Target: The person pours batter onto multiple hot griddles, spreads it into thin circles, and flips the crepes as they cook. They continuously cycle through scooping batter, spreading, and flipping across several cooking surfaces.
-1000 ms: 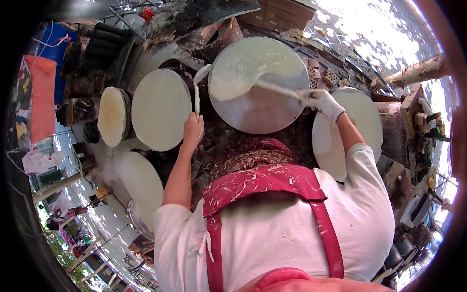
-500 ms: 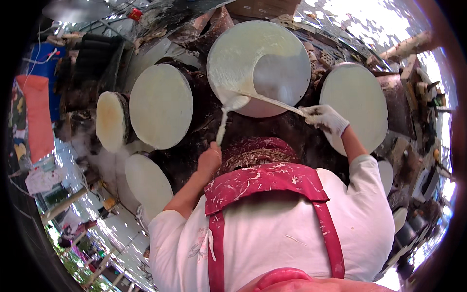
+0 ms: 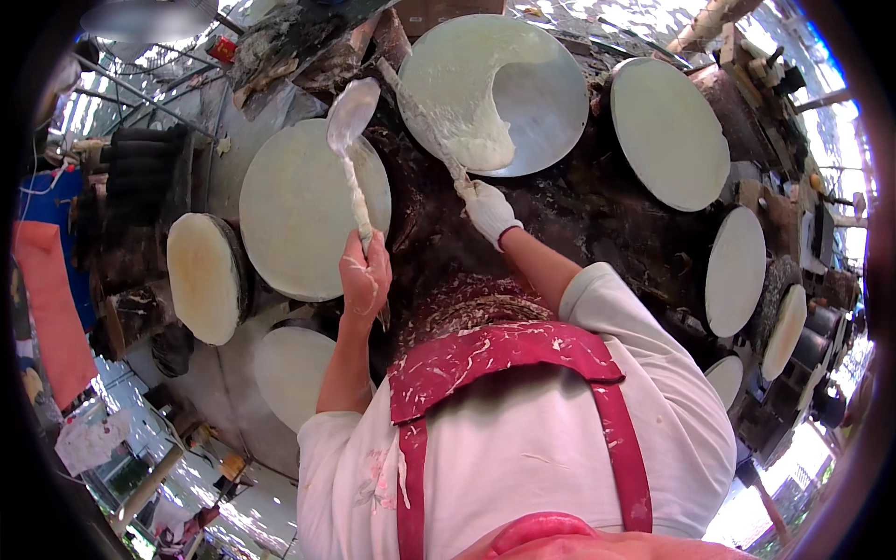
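My bare left hand [image 3: 364,275] grips a batter-coated ladle [image 3: 352,119], its bowl raised beside the rim of the left round plate. My white-gloved right hand [image 3: 487,213] is closed on a long flat spreader [image 3: 420,121], which angles up across the left edge of the central round metal plate [image 3: 546,112]. Pale wet batter [image 3: 481,135] covers much of that plate, leaving a curved patch of shiny metal at its right.
Other round plates covered in pale layers sit at left [image 3: 285,210], far left [image 3: 198,275], lower left [image 3: 289,373] and right [image 3: 667,131], with several more down the right [image 3: 733,271]. An orange cloth [image 3: 56,308] and dark stacked rolls [image 3: 145,187] lie far left.
My right hand has moved left, swinging the spreader to the plate's left edge. The ladle has moved up and leftward off the central plate. The view has shifted, showing more plates at right.
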### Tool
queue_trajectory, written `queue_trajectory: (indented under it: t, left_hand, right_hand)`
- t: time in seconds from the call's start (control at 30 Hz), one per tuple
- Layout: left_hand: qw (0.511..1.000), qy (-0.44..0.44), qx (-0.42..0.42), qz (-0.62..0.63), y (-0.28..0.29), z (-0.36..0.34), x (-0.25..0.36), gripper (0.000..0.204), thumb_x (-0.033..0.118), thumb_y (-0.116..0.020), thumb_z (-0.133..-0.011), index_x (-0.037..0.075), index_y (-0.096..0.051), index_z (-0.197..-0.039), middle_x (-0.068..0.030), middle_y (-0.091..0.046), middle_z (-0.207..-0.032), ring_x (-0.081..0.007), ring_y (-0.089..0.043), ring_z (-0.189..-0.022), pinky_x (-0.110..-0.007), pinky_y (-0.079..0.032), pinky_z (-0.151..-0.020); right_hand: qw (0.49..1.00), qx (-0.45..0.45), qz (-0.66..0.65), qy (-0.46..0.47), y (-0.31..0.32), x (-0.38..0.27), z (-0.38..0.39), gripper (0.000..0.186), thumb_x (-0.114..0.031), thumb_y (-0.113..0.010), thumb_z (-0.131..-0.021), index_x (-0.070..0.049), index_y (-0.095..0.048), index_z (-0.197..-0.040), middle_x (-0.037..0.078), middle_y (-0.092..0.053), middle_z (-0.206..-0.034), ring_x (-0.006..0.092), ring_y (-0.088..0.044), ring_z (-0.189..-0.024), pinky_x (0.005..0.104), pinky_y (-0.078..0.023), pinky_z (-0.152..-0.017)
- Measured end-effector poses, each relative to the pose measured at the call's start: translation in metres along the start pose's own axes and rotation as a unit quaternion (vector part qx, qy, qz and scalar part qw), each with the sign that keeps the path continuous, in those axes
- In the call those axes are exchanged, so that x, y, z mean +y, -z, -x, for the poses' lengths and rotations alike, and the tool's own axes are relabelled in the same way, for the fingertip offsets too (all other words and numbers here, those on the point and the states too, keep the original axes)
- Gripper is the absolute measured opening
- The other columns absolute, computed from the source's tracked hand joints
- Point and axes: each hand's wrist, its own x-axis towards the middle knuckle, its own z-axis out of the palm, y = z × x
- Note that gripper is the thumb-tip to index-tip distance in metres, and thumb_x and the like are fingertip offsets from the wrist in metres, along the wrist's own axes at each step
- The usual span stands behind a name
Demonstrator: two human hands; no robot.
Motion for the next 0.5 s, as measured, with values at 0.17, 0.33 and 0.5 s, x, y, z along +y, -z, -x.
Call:
queue_trajectory:
  t: [0.17,0.33,0.5]
  left_hand:
    - [0.999,0.018,0.001,-0.043,0.028,0.031,-0.034,0.015,0.015,-0.05,-0.104,0.003,-0.05,-0.094,0.0065,-0.038,-0.069,-0.0005,-0.037,-0.058,-0.018,-0.034,-0.047]
    - [0.999,0.034,-0.01,-0.009,0.006,0.052,-0.032,0.015,0.016,-0.049,-0.104,0.004,-0.049,-0.096,0.0063,-0.04,-0.067,-0.0006,-0.038,-0.055,-0.018,-0.034,-0.045]
    - [0.999,0.037,-0.003,-0.024,-0.029,0.06,-0.02,0.017,0.017,-0.047,-0.105,0.004,-0.048,-0.095,0.0047,-0.04,-0.061,-0.0032,-0.037,-0.045,-0.021,-0.032,-0.039]
  right_hand:
    - [0.984,0.076,0.032,-0.157,0.043,0.011,0.026,0.047,-0.046,-0.041,-0.101,-0.006,-0.062,-0.113,0.025,-0.067,-0.109,0.0462,-0.061,-0.106,0.0541,-0.047,-0.087]
    - [0.976,0.126,-0.124,-0.126,0.056,0.084,0.006,0.053,-0.054,-0.047,-0.099,-0.004,-0.064,-0.102,0.011,-0.066,-0.074,0.0232,-0.064,-0.063,0.0376,-0.049,-0.065]
    - [0.991,-0.019,0.122,-0.052,0.072,0.032,0.038,0.039,-0.044,-0.044,-0.1,-0.01,-0.061,-0.107,0.021,-0.069,-0.096,0.0409,-0.067,-0.093,0.0515,-0.05,-0.08]
